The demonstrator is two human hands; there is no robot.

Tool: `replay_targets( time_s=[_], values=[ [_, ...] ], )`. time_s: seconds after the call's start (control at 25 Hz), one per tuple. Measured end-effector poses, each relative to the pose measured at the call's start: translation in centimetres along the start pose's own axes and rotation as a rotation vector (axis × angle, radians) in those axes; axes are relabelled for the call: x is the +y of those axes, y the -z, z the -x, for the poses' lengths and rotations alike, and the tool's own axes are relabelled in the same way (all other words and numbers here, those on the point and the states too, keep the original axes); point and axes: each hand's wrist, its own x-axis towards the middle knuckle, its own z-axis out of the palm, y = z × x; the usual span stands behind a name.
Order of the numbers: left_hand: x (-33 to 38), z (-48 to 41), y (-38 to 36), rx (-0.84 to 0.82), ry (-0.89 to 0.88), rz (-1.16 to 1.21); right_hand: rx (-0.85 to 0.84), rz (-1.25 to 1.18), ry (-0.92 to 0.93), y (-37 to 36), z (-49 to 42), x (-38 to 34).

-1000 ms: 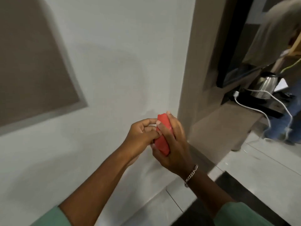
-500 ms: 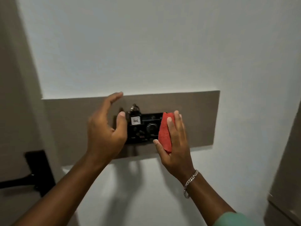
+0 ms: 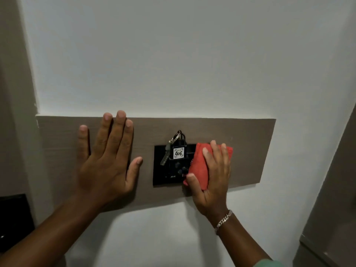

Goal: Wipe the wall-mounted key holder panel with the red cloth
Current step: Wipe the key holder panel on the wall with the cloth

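Observation:
A brown key holder panel runs across the white wall. In its middle sits a black switch plate, and a key with a tag marked 406 hangs in front of it from a hook. My right hand presses a folded red cloth against the right part of the black plate. My left hand lies flat on the panel to the left of the plate, fingers spread, holding nothing.
A brown door frame borders the wall on the left, with a black fitting low on it. A brown cabinet edge stands at the right. White wall fills the space above the panel.
My view rose from the lower wall to the panel. My left hand let go of the cloth and flattened on the panel. My right hand brought the cloth onto the black plate.

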Motion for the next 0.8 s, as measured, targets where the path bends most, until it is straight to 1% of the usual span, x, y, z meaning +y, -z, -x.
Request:
replay_targets(
  time_s=[0.04, 0.08, 0.2, 0.24, 0.36, 0.4, 0.48, 0.52, 0.56, 0.64, 0.68, 0.72, 0.8],
  values=[
    [0.0, 0.0, 0.0, 0.006, -0.003, -0.004, 0.031, -0.027, -0.036, -0.7, -0.1, -0.7],
    [0.0, 0.0, 0.0, 0.010, -0.002, -0.003, 0.046, -0.032, -0.032, -1.1, 0.0, -1.2],
    [0.1, 0.0, 0.0, 0.010, -0.004, -0.013, 0.017, 0.050, 0.113, -0.4, 0.4, -0.1],
    [0.1, 0.0, 0.0, 0.013, -0.007, -0.021, 0.027, 0.047, 0.103, -0.1, 0.3, 0.3],
    [-0.2, 0.1, -0.2, 0.016, -0.033, -0.034, 0.095, -0.023, -0.093, -1.1, -0.7, -1.4],
    [-0.1, 0.1, -0.3, 0.020, -0.039, -0.032, 0.087, -0.004, -0.085, -1.3, -0.7, -1.8],
    [-0.1, 0.1, -0.4, 0.029, -0.045, -0.024, 0.016, 0.080, 0.078, -0.6, 0.0, -0.6],
    [0.0, 0.1, -0.4, 0.030, -0.044, -0.026, -0.008, 0.100, 0.122, 0.0, 0.3, 0.3],
    [0.1, 0.1, -0.5, 0.031, -0.042, -0.029, -0.006, 0.095, 0.091, 0.2, 0.2, 0.7],
    [0.1, 0.1, -0.4, 0.018, -0.046, -0.020, 0.052, 0.028, -0.118, -0.3, -0.5, -0.2],
    [0.0, 0.1, -0.4, 0.014, -0.050, -0.011, 0.077, 0.007, -0.190, -0.8, -0.8, -1.2],
    [-0.1, 0.1, -0.4, 0.010, -0.050, -0.001, 0.082, 0.023, -0.177, -1.2, -0.7, -1.8],
    [-0.1, 0.1, -0.4, 0.017, -0.046, 0.007, 0.051, 0.067, -0.049, -1.0, 0.2, -1.6]
  ],
)
